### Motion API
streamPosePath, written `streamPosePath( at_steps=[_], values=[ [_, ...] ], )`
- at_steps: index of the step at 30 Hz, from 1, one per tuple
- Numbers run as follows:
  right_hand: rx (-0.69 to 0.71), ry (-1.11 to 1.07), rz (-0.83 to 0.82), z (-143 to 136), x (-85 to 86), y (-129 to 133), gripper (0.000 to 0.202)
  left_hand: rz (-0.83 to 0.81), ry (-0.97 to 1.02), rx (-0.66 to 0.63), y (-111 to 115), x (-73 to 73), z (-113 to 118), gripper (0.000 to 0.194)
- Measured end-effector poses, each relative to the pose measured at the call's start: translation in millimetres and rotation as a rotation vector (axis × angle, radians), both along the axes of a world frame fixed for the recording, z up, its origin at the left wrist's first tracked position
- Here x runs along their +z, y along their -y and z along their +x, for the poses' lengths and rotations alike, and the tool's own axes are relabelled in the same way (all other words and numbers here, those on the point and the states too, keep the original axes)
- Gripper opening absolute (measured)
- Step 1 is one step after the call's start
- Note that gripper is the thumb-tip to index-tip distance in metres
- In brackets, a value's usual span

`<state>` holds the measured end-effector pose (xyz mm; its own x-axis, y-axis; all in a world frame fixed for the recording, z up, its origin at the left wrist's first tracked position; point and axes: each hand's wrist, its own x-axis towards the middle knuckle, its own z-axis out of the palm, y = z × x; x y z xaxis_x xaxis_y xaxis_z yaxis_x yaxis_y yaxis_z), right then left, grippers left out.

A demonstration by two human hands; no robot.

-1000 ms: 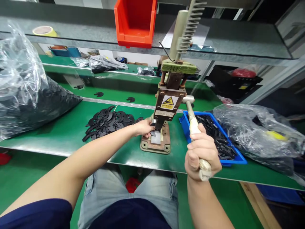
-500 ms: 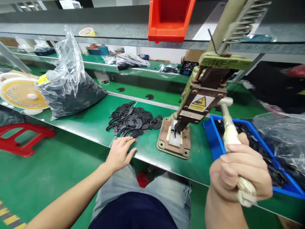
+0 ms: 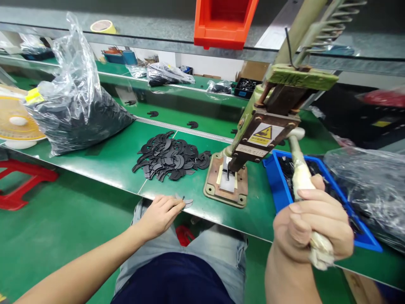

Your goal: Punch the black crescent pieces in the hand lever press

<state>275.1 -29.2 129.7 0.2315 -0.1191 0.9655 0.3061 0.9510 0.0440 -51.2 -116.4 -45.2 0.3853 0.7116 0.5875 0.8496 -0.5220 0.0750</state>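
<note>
At the bench's front edge, my left hand (image 3: 165, 214) pinches a thin, dark, curved flat piece (image 3: 187, 202) between thumb and fingers. Just beyond it lies a heap of similar black curved pieces (image 3: 171, 158). My right hand (image 3: 314, 223) is wrapped round the tape-covered lever handle (image 3: 301, 173) of a green hand press (image 3: 268, 122). The handle points down toward me. On the press's base plate (image 3: 226, 196), a small dark piece sits on the pale fixture (image 3: 227, 181) under the ram; its exact form is too small to tell.
A blue bin (image 3: 272, 181) of black parts stands right of the press, beside a clear plastic bag (image 3: 370, 181). A full bag of dark pieces (image 3: 85, 114) and a yellow fan (image 3: 20, 122) stand at left. An orange bin (image 3: 226, 25) hangs above.
My left hand has drawn a curved piece away from the heap toward the bench's front edge. My right hand keeps its grip on the lever. The view has shifted slightly.
</note>
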Motion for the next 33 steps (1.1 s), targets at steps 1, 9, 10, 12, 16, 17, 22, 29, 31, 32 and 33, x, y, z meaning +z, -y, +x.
streamPosePath(
  at_steps=[1,9,10,12,16,17,22,29,31,32,33],
  values=[
    [-0.003,0.006,-0.017,0,0.1,2,0.035,0.001,-0.008,-0.025,-2,-1.6,-1,0.048],
    [-0.031,0.098,-0.128,3,1.6,17,0.027,0.005,-0.113,-0.12,-7,6.1,-10,0.052],
    [-0.029,0.101,-0.127,4,1.6,17,0.026,0.008,-0.132,-0.114,-6,7.4,-10,0.05],
    [-0.019,0.098,-0.12,4,1.3,16,0.025,0.014,-0.14,-0.116,-7,9.9,-10,0.047],
    [-0.005,0.097,-0.121,4,0.9,16,0.024,-0.02,-0.099,-0.175,-17,22.3,-13,0.046],
    [-0.007,0.093,-0.122,3,0.8,16,0.024,-0.037,-0.097,-0.172,-22,28.7,-13,0.045],
    [-0.029,0.097,-0.131,3,0.4,17,0.025,-0.214,0.063,-0.108,-52,79.6,-4,0.022],
    [-0.036,0.116,-0.116,4,2.3,15,0.023,-0.681,0.742,-0.123,-125,125.1,50,0.023],
    [-0.041,0.136,-0.116,6,2.8,15,0.024,-0.691,0.815,-0.182,-148,123.1,66,0.024],
    [-0.04,0.149,-0.11,7,2.9,15,0.024,-0.684,0.832,-0.204,-157,121.0,72,0.025],
    [-0.037,0.162,-0.104,8,2.9,15,0.024,-0.673,0.845,-0.216,-165,118.8,78,0.026]
  ],
)
